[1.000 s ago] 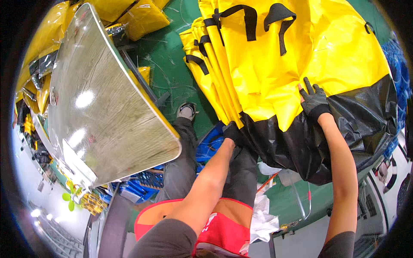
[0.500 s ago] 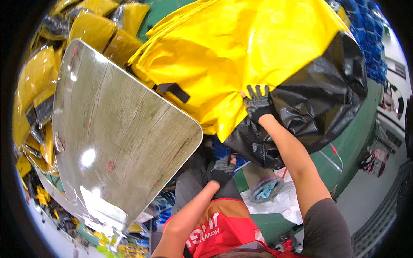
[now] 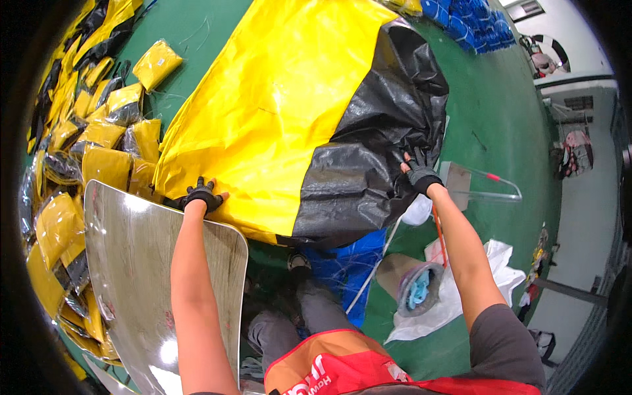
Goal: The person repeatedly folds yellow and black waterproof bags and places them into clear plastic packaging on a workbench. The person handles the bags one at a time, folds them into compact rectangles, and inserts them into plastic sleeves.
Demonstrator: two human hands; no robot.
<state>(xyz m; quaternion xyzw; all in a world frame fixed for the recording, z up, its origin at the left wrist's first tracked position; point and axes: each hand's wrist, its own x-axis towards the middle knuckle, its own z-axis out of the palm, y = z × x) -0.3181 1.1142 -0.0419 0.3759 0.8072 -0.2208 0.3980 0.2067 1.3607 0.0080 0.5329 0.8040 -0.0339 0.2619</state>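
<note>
Head view: large yellow and black sheet (image 3: pixel 289 112) spread over the green floor (image 3: pixel 500 112), black end bunched at the right. Left hand (image 3: pixel 203 195), in a black fingerless glove, lies flat with fingers spread on the sheet's yellow near edge, not clamped. Right hand (image 3: pixel 419 172), gloved likewise, fingers closed into the crumpled black part. A shiny board (image 3: pixel 131 263) sits under the left forearm. Folded yellow packs (image 3: pixel 99 141) lie stacked at the left. A white bag (image 3: pixel 461 283) lies near the right arm.
</note>
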